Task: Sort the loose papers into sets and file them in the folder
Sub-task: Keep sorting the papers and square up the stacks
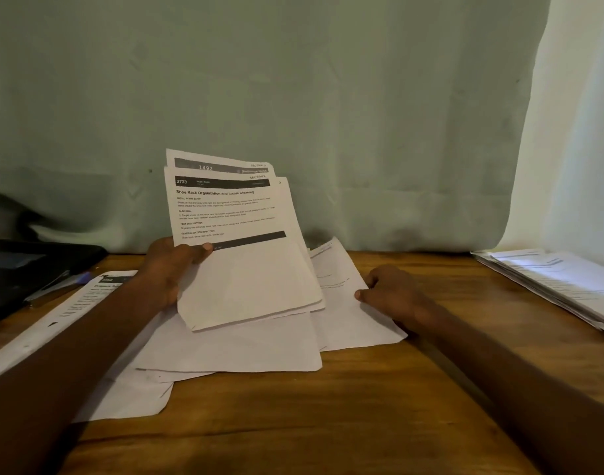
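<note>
My left hand [172, 269] grips a small bundle of printed sheets [239, 241] upright above the table, thumb across the front page headed "Shoe Rack Organization and Insole Cleaning". Under the bundle, loose white papers [245, 344] lie spread on the wooden table [328, 423]. My right hand [393, 293] rests with curled fingers on the right edge of one loose sheet [348, 323], its fingertips touching the paper. A printed page [85, 296] lies under my left forearm. A dark folder [23, 269] sits at the left edge.
A stack of printed papers [561, 286] lies at the table's far right. A blue pen [67, 281] rests by the dark folder. A green curtain [293, 97] hangs right behind the table, and a pale curtain [581, 132] hangs to the right.
</note>
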Available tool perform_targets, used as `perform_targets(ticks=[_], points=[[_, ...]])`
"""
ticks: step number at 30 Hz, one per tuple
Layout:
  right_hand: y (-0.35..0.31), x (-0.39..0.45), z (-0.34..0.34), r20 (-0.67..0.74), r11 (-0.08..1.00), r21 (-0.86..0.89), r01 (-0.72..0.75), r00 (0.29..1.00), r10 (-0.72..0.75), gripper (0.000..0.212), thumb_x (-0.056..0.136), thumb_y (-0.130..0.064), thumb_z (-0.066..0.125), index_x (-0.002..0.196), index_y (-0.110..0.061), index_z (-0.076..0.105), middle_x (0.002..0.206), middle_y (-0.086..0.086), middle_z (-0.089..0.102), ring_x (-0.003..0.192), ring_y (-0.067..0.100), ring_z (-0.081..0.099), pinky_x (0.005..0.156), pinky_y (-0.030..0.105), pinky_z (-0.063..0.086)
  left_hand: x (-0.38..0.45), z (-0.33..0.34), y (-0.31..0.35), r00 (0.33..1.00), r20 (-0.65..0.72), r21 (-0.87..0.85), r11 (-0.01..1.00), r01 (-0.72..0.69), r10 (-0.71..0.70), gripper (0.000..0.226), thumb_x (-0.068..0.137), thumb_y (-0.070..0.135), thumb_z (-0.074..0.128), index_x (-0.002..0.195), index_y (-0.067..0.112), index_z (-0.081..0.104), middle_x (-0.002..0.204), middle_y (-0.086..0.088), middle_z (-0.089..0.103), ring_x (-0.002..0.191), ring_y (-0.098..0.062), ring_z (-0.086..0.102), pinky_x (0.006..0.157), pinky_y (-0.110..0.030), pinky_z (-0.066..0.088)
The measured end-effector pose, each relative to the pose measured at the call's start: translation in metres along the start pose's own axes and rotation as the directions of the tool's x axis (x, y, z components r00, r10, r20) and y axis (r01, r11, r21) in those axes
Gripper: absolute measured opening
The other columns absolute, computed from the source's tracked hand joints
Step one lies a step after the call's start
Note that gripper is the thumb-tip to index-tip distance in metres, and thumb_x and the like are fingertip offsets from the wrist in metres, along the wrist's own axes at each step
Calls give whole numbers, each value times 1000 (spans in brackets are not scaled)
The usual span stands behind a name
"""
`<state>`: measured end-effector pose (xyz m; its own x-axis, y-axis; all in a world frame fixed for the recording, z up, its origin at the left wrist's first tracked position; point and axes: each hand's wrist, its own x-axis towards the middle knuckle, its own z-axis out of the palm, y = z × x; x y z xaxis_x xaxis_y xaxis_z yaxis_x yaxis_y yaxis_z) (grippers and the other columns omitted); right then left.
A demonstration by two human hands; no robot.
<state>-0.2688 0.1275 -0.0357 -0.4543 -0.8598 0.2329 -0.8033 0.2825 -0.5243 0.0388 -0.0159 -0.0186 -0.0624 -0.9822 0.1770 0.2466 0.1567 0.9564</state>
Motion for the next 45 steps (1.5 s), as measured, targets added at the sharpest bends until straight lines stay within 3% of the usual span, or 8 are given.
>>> perform_targets(ticks=[4,9,13,17,22,31,41,45], points=[[6,8,-7,-191,978,207,-11,980,52,9,98,-21,61,97,-12,64,99,4,66,79,13,57,59,27,40,-1,0,0,1000,26,-66,998,9,-7,37,89,-8,69,121,12,66,104,0,71,91,-17,67,71,-30,52],[6,11,-18,-433,948,315,43,895,103,7,102,-15,54,107,-11,57,109,6,65,97,26,62,68,32,47,3,-2,1,1000,24,-103,995,-4,6,36,86,-9,72,114,14,69,107,-1,73,96,-19,68,90,-38,52],[9,15,-28,-530,874,470,122,831,169,21,102,-12,55,121,-10,64,124,8,69,112,27,65,89,35,53,0,0,5,1000,15,-134,991,-15,18,38,89,-8,69,121,13,66,103,1,71,90,-16,68,73,-31,54],[11,17,-38,-505,739,653,164,822,263,23,102,-10,56,122,-12,67,118,2,70,104,18,65,94,32,54,-2,2,6,997,25,-162,985,-65,70,34,91,-4,68,119,15,66,100,5,72,79,-8,70,61,-24,55],[7,12,-48,-517,604,739,298,826,225,20,104,-10,55,119,-15,67,107,-8,71,88,-7,66,72,5,49,-2,4,11,982,116,-186,974,-127,150,39,91,0,69,126,19,65,122,-2,72,103,-15,71,87,-34,56],[-11,3,-46,-470,501,781,374,879,76,18,103,-11,57,115,-20,67,99,-21,69,81,-15,66,66,3,49,-9,14,18,966,204,-241,964,-108,159,53,83,8,74,134,15,64,126,-5,72,119,-28,66,103,-46,52],[-30,-12,-20,-81,430,894,122,990,-113,24,104,-18,55,127,-20,64,116,1,76,103,24,74,85,45,61,-6,17,10,969,218,-190,979,-76,117,45,91,1,69,135,11,64,124,-7,72,115,-26,68,90,-37,60],[-37,-18,-6,10,400,915,51,989,-149,27,108,-26,46,128,-21,63,117,3,75,103,25,74,83,45,62,-2,14,4,957,264,-102,990,-97,121,49,88,3,73,136,9,64,130,-8,70,123,-28,64,111,-48,47]])
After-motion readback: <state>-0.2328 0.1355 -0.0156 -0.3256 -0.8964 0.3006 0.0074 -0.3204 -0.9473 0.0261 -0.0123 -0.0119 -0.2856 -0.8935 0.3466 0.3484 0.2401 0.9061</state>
